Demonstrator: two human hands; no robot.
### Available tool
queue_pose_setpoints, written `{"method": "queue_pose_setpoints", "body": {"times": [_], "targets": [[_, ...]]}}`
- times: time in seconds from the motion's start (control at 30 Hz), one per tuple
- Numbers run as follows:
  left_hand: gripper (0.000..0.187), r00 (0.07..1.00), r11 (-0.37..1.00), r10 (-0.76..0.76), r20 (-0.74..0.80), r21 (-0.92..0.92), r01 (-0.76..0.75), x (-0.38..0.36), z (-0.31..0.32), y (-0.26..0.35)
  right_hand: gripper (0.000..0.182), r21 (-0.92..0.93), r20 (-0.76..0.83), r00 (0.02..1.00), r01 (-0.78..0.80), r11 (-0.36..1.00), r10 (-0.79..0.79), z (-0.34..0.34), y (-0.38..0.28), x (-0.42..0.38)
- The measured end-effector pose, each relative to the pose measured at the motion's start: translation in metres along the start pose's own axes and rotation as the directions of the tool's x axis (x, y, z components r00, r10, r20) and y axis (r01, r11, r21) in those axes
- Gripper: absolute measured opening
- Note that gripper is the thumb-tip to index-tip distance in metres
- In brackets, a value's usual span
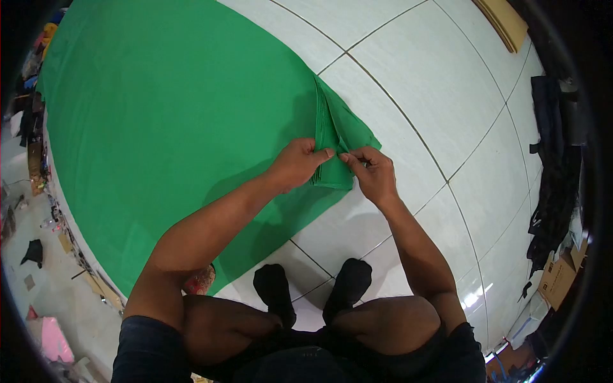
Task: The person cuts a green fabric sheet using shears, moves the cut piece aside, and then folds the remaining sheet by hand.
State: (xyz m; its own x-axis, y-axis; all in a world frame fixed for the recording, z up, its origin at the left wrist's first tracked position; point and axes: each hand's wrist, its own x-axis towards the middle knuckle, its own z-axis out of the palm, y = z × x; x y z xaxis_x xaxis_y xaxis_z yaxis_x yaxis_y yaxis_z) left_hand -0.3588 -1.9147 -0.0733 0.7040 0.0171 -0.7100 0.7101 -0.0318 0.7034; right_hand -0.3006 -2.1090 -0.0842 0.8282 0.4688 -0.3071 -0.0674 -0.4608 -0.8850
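Both hands pinch the pleated corner of the green cloth point(179, 127) spread on the tiled floor point(415, 83): left hand point(297, 165) and right hand point(373, 172) each closed on folds. Risk: pleats slipping apart if either pinch loosens. Fold count is apparently several; fingertips hide it.

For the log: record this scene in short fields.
left hand: pinches folded edge of green cloth
right hand: pinches same fold, thumbs nearly touching
cloth: spread flat on tile floor, pleated at its near right edge
posture: squatting, black socks on floor
surroundings: dark clothes at right, cardboard box below them
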Motion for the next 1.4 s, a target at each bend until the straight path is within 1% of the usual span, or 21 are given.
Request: {"method": "queue_pose_setpoints", "body": {"times": [0.1, 0.17, 0.2, 0.27, 0.3, 0.37, 0.43, 0.5, 0.63, 0.77, 0.83, 0.9, 0.93, 0.97, 1.0, 1.03, 1.13, 1.17, 1.23, 1.37, 1.4], "targets": [[0.027, 0.998, 0.999, 0.043, -0.045, -0.026, -0.044, 0.005, 0.003, -0.010, 0.019, -0.048, -0.009, 0.999, 0.040, 0.998, -0.040, -0.004, -0.003, -0.002], [0.031, 0.996, 0.999, 0.050, -0.078, 0.007, -0.050, 0.004, 0.003, -0.008, 0.021, -0.061, 0.003, 0.996, -0.085, 0.995, 0.085, -0.012, 0.012, 0.002], [0.031, 0.995, 0.998, 0.064, -0.077, -0.009, -0.065, 0.004, 0.003, -0.007, 0.021, -0.062, 0.003, 0.996, -0.084, 0.995, 0.084, -0.012, 0.016, 0.004], [0.031, 0.994, 0.997, 0.077, -0.074, -0.024, -0.079, 0.004, 0.004, -0.007, 0.023, 0.173, -0.257, 0.963, -0.034, 0.984, 0.079, -0.010, 0.023, 0.005], [0.031, 0.996, 0.998, 0.065, -0.066, -0.017, -0.066, 0.001, 0.003, -0.004, 0.023, 0.174, -0.256, 0.964, -0.034, 0.984, 0.079, -0.011, 0.015, 0.004], [0.032, 0.997, 0.998, 0.056, -0.058, -0.010, -0.056, 0.001, 0.003, -0.002, 0.023, -0.202, -0.499, 0.847, 0.094, 0.975, -0.185, -0.013, -0.008, 0.000], [0.033, 0.991, 0.990, 0.116, -0.062, -0.069, -0.120, 0.007, 0.006, -0.011, 0.025, -0.225, -0.422, 0.881, 0.128, 0.966, -0.215, -0.005, -0.009, -0.005], [0.034, 0.993, 0.994, 0.098, -0.060, -0.044, -0.100, 0.011, 0.005, -0.015, 0.027, -0.285, -0.012, 0.941, 0.322, 0.903, -0.339, 0.004, -0.015, -0.010], [0.036, 0.996, 0.996, 0.064, -0.057, 0.066, -0.060, 0.001, 0.000, -0.005, 0.025, -0.189, -0.058, 0.963, 0.249, 0.950, -0.264, 0.012, -0.002, -0.009], [0.035, 0.990, 0.992, 0.117, -0.074, -0.031, -0.120, 0.006, 0.002, -0.017, 0.017, -0.127, -0.057, 0.977, 0.196, 0.972, -0.204, 0.007, 0.001, -0.007], [0.033, 0.997, 0.999, 0.048, -0.067, -0.009, -0.049, -0.001, 0.001, -0.005, 0.015, -0.096, -0.065, 0.978, 0.191, 0.977, -0.198, 0.004, 0.003, -0.008], [0.032, 0.996, 0.998, 0.064, -0.065, -0.009, -0.065, -0.003, 0.002, -0.002, 0.015, -0.041, -0.068, 0.997, 0.033, 0.999, -0.036, -0.001, 0.002, -0.009], [0.030, 0.995, 0.997, 0.079, -0.064, -0.010, -0.080, -0.003, 0.002, -0.001, 0.015, -0.041, -0.067, 0.997, 0.034, 0.999, -0.037, -0.002, -0.001, -0.007], [0.030, 0.995, 0.997, 0.079, -0.065, -0.011, -0.080, -0.003, 0.003, -0.003, 0.017, -0.136, -0.289, 0.944, 0.127, 0.983, -0.162, -0.003, -0.005, -0.002], [0.029, 0.992, 0.992, 0.108, -0.066, -0.054, -0.111, -0.002, 0.004, -0.004, 0.021, -0.247, -0.480, 0.827, 0.193, 0.949, -0.293, -0.004, -0.009, 0.000], [0.028, 0.988, 0.985, 0.138, -0.067, -0.096, -0.144, -0.001, 0.005, -0.005, 0.021, -0.249, -0.480, 0.826, 0.194, 0.949, -0.295, -0.006, -0.013, 0.000], [0.025, 0.999, 0.998, 0.026, -0.040, -0.053, -0.028, -0.004, 0.003, 0.002, 0.030, -0.448, -0.085, 0.890, 0.367, 0.815, -0.447, -0.002, -0.014, -0.009], [0.025, 0.999, 0.998, 0.025, -0.040, -0.050, -0.027, -0.007, 0.002, 0.006, 0.030, -0.446, -0.087, 0.890, 0.367, 0.817, -0.447, 0.003, -0.009, -0.010], [0.031, 0.998, 0.993, 0.051, -0.029, 0.106, -0.048, -0.012, -0.002, 0.015, 0.022, -0.326, -0.012, 0.955, 0.277, 0.904, -0.297, 0.011, 0.000, -0.010], [0.031, 0.998, 0.994, 0.054, -0.029, 0.096, -0.051, -0.005, -0.002, 0.003, 0.016, -0.280, -0.037, 0.951, 0.284, 0.917, -0.306, 0.007, 0.004, -0.005], [0.031, 0.996, 0.994, 0.075, -0.039, 0.077, -0.072, -0.004, -0.001, 0.001, 0.014, -0.198, -0.025, 0.970, 0.230, 0.953, -0.240, 0.005, 0.000, -0.005]]}}
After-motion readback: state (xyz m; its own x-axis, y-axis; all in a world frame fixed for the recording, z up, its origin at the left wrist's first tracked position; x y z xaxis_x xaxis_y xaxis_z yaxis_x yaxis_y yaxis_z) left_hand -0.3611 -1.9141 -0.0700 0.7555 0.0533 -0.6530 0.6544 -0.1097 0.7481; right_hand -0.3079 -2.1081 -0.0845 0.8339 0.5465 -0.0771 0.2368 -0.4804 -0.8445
